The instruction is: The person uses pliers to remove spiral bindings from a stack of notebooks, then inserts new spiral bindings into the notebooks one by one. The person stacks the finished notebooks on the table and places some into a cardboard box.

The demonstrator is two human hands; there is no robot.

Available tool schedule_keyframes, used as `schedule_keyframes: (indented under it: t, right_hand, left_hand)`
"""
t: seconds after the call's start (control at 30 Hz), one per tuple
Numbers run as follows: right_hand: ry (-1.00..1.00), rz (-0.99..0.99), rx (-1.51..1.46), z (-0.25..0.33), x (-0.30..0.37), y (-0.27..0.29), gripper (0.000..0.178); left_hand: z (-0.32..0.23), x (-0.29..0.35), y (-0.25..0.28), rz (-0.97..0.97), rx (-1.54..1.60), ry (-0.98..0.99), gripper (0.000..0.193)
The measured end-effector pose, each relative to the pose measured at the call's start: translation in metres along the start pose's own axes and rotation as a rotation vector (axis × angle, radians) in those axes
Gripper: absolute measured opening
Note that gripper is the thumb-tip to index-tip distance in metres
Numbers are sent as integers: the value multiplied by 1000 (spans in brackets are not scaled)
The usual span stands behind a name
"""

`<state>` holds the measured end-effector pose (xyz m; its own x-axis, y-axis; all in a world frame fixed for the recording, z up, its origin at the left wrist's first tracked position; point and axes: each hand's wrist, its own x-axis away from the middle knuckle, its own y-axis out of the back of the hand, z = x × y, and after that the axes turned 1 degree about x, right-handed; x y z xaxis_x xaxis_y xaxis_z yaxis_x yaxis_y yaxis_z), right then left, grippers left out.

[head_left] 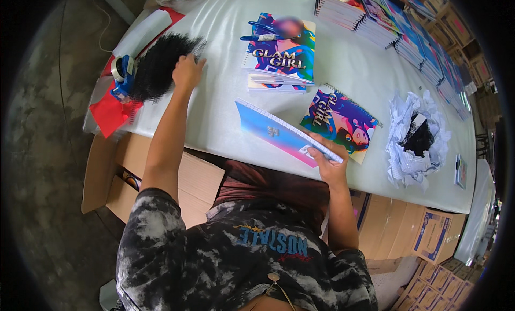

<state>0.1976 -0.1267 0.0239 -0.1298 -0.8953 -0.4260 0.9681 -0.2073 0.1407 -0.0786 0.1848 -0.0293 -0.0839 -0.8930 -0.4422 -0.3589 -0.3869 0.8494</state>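
A loose pile of black binding coils (161, 64) lies at the left of the table. At its right edge my left hand (188, 72) has its fingers closed on a black binding coil; the fingertips are partly hidden. My right hand (331, 159) grips the right end of an unbound notebook (276, 131) with a blue-to-pink cover. That notebook is held tilted over the table's front edge, with a row of punched holes along its long upper edge. Just beyond it, a spiral-bound notebook (343, 120) with a colourful cover rests on the table.
Pens (263, 37) lie on a stack of colourful notebooks (281, 59). Beside the coils stands a blue tape dispenser (123, 75). Crumpled white paper (397, 144) holds black scraps at the right. More notebook stacks (370, 21) line the far right; cardboard boxes (391, 225) stand below the table.
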Motion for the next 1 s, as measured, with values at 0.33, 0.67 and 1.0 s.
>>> schedule_keyframes:
  t: [0.33, 0.67, 1.0]
  right_hand:
    - [29, -100, 22, -6, 4, 22, 25]
    - [-5, -98, 37, -4, 3, 22, 25]
    - [126, 7, 1, -7, 0, 23, 29]
  left_hand:
    - [-67, 36, 109, 916, 1203, -3, 33]
    - [-99, 82, 119, 714, 955, -258, 42]
    - [-102, 48, 134, 1528, 1289, 598, 46]
